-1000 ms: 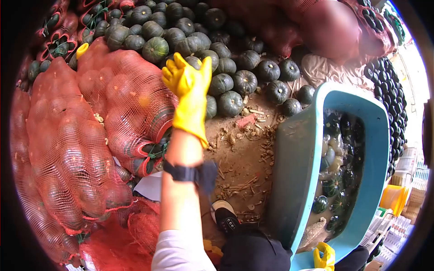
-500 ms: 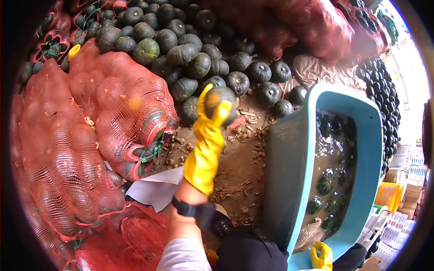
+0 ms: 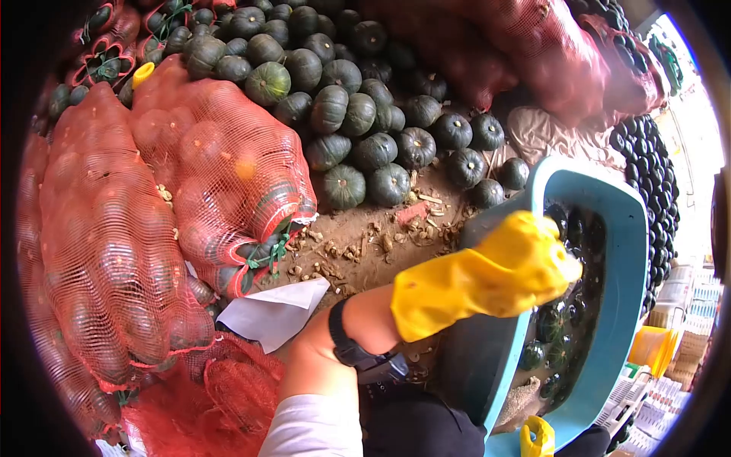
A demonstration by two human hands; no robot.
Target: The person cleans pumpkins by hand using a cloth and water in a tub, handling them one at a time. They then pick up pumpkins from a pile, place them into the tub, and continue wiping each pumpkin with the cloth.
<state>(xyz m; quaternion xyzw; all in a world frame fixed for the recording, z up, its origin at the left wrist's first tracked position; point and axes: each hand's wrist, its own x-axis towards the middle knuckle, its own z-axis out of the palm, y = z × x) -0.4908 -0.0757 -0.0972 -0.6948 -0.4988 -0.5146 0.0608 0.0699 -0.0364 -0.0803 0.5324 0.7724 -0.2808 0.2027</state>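
My left hand (image 3: 525,263), in a yellow rubber glove, is over the long left rim of the blue tub (image 3: 643,228). Its back faces me and the fingers look curled, but the palm side is hidden, so a squash in it cannot be made out. Inside the tub, several dark green squashes (image 3: 548,324) float in murky water beside a beige cloth-like piece (image 3: 519,404). My right hand (image 3: 537,436), also gloved in yellow, is at the tub's near end with bent fingers. What it grips is hidden.
Loose green squashes (image 3: 331,107) are heaped at the back. Filled red mesh sacks (image 3: 114,251) stand on the left, with an unfilled red net (image 3: 205,396) in front. White paper (image 3: 274,312) lies on the littered ground. Crates (image 3: 655,346) stand at the right.
My left hand has swung right from the heap to over the tub. The squash it gripped before is out of sight. My right hand stays at the tub's near end.
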